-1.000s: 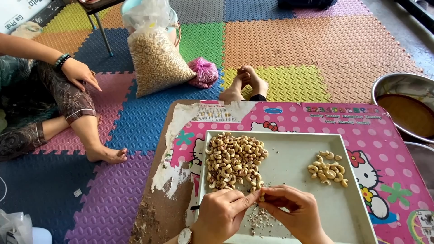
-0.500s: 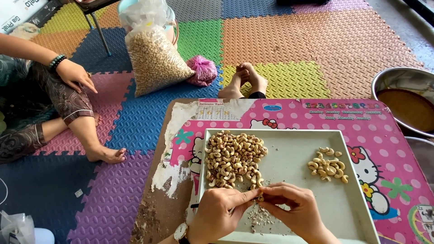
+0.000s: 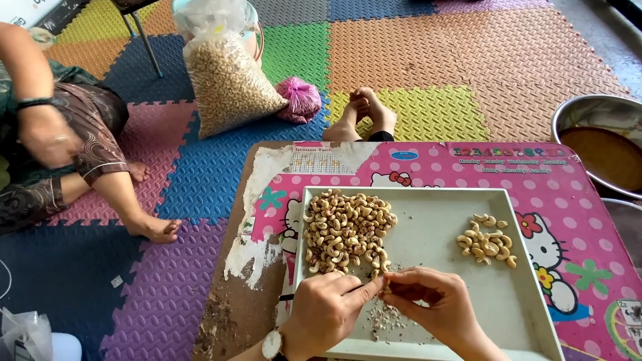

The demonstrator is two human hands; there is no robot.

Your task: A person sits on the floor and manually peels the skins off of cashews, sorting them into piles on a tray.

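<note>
We see the left hand (image 3: 326, 313) and right hand (image 3: 428, 304) pinching one small cashew nut (image 3: 386, 288) together above the pale rectangular tray (image 3: 435, 220).

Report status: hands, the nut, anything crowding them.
Left hand and right hand both pinch one small cashew nut over the white rectangular tray. Big unpeeled cashew pile sits close ahead; nothing blocks.

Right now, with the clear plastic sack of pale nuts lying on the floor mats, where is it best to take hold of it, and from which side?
Probably the bunched, empty neck of the clear plastic sack of pale nuts, at its far top end by the round tub, taken from above. The body bulges full and wide, giving little for the fingers, while the gathered plastic there is loose and narrow.
</note>
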